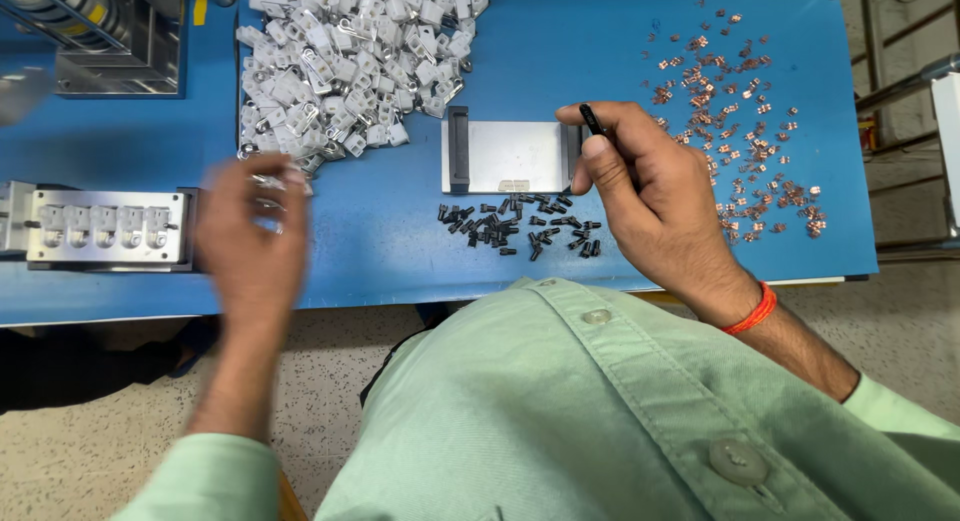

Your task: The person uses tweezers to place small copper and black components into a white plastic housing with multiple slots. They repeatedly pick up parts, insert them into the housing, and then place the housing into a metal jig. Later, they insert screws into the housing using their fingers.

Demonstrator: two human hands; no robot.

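My right hand (pixel 650 186) rests on the blue table by the right end of a small grey metal plate (pixel 508 153) and holds a thin black tool (pixel 592 119) between thumb and fingers. Just below the plate lies a scatter of small black screws (pixel 515 226). My left hand (pixel 250 231) is blurred with motion at the lower edge of a big heap of white plastic housings (pixel 345 66). Its fingers are closed around what looks like one small white housing (pixel 272 182), though the blur hides the detail.
A grey metal fixture (pixel 105 226) with several slots holding white parts sits at the left edge. Small copper pieces (pixel 740 131) are strewn over the right side of the table (pixel 380 241). A metal machine block (pixel 120 41) stands at the top left.
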